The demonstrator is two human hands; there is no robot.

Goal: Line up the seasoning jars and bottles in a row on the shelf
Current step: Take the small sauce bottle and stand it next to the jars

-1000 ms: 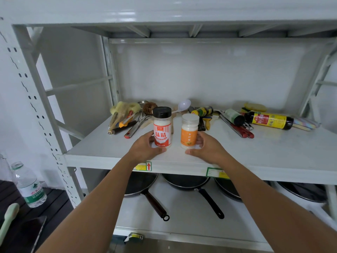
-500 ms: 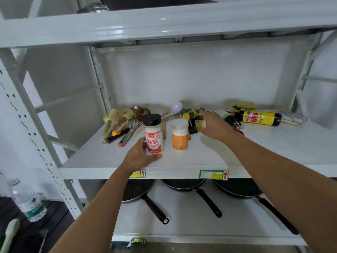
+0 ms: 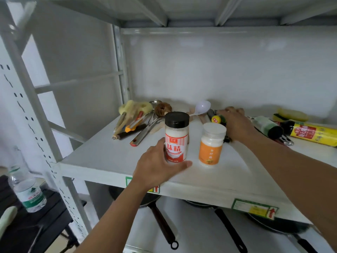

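Two jars stand upright side by side near the front of the white shelf (image 3: 102,157): a black-capped jar with a red label (image 3: 176,137) and a white-capped jar with an orange label (image 3: 211,144). My left hand (image 3: 156,165) wraps around the red-label jar. My right hand (image 3: 235,123) reaches behind the orange jar and lies over a small yellow-and-green bottle (image 3: 218,119) lying among the utensils; whether it grips the bottle is unclear. A dark bottle with a green label (image 3: 268,126) and a soy sauce bottle with a yellow label (image 3: 313,133) lie on their sides at the right.
Utensils (image 3: 138,125), a white spoon (image 3: 200,107) and brushes are heaped at the shelf's back left. Sponges (image 3: 291,115) sit at the back right. Frying pans (image 3: 164,225) rest on the shelf below. A water bottle (image 3: 27,187) stands on a dark table at left.
My right hand let go of the orange-label jar and reached back to the small yellow-and-green bottle. My left hand stays on the red-label jar. The camera moved closer.
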